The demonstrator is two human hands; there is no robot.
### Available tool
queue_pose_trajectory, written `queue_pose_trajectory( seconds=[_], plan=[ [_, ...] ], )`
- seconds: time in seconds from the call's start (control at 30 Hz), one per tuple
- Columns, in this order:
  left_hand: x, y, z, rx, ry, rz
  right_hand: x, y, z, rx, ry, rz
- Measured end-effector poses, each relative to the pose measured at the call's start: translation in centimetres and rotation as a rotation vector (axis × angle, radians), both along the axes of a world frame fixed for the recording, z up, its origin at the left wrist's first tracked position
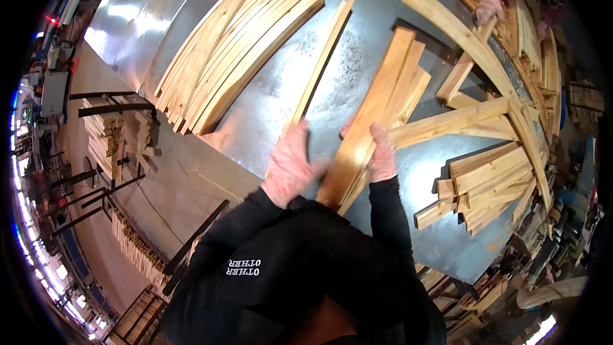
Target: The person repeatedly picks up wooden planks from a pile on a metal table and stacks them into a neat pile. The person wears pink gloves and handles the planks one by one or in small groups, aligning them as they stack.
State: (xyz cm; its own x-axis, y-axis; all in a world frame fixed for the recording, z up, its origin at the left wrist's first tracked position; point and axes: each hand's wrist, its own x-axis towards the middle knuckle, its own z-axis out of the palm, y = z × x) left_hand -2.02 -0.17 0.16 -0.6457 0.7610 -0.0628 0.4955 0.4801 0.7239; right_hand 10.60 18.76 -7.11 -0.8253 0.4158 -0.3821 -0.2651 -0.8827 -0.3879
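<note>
My right hand (382, 156), in a pinkish-white glove, grips a small bundle of wooden boards (377, 105). Its thumb lies along the right side, and a fingertip shows at the left edge. The top board is darker and glossy, and its near end points at my body. My left hand (292, 167), gloved alike and slightly blurred, has its thumb spread from the fingers. It lies over the near end of a narrow wooden strip (325, 57); whether it presses on the strip I cannot tell. Nothing shows gripped in it.
Curved wooden slats (239, 51) lie side by side on the metal table (255, 150) at left. To the right are a pile of short boards (491, 182) and a curved wooden frame (460, 35). Another person's gloved hand (490, 7) holds wood at the far right.
</note>
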Motion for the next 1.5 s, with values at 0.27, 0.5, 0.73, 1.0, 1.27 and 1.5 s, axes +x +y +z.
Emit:
queue_pose_trajectory(
  seconds=[0.27, 0.5, 0.73, 1.0, 1.27, 1.5],
  plan=[
    [0.4, 5.2, 6.1, -0.361, -0.608, -0.007, -0.6, 3.1, 3.0, 0.093, -0.276, -0.21],
    [-13.5, 18.8, 8.7, 0.041, -0.173, -0.232, 5.6, 6.2, 4.7, 0.667, -0.791, -0.356],
    [-19.2, 40.6, 7.6, -0.182, 0.46, -0.294, 7.5, 4.7, 6.5, 0.948, -1.421, -0.137],
    [-16.2, 56.6, -3.9, -0.255, 0.899, -0.535, 3.2, 9.5, 3.5, 0.876, -1.89, 0.137],
    [-17.8, 57.4, -6.5, -0.383, 0.798, -0.747, 14.6, 5.5, 3.5, 0.823, -1.592, -0.134],
    [-10.7, 34.8, -2.6, -0.203, -1.604, -0.52, 14.5, -0.7, 5.3, 1.011, -1.02, -0.252]
  ],
)
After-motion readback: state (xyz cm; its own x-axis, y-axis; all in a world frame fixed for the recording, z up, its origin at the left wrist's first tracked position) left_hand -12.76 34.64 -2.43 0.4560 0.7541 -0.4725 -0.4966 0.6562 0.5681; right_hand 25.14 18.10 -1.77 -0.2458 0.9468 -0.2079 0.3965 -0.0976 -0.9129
